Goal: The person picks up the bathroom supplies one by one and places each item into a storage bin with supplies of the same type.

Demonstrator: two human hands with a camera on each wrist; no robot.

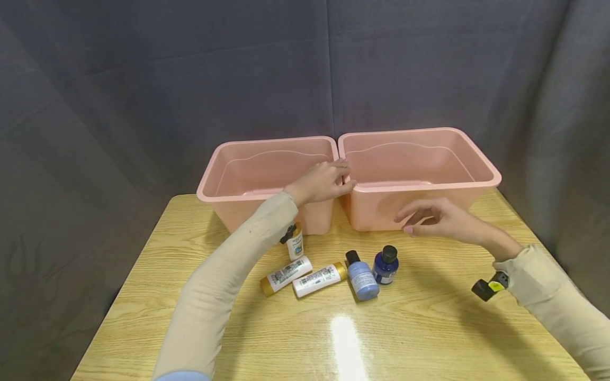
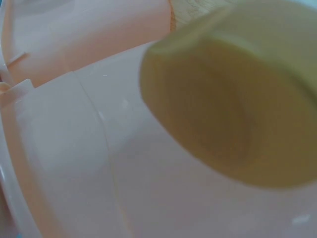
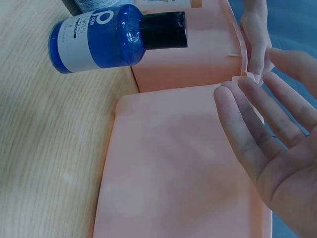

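A person's left hand point(image 1: 320, 182) rests on the rims where two pink bins meet at the back of a wooden table point(image 1: 429, 328), its fingers curled over the near corner of the left bin point(image 1: 267, 180) and touching the right bin point(image 1: 419, 174); whether they truly pinch the rim cannot be told from the head view, and the left wrist view shows only pink plastic up close. The right hand point(image 1: 440, 218) hovers with fingers relaxed and spread, holding nothing, just in front of the right bin's near wall, palm turned toward it in the right wrist view. Five small bottles sit nearer the person than both hands. A dark blue bottle point(image 1: 386, 264) stands upright below and to the left of the right hand, the closest of the group to it; a light blue bottle point(image 1: 361, 276) lies just beside it, cap pointing away from the person. Two white tubes with gold ends point(image 1: 305, 276) lie side by side further left, long axes running left to right with a slight upward tilt, below the left forearm. A small white bottle point(image 1: 294, 242) stands partly hidden behind that sleeve, against the left bin's wall. The right hand is the nearer one to the blue bottles.
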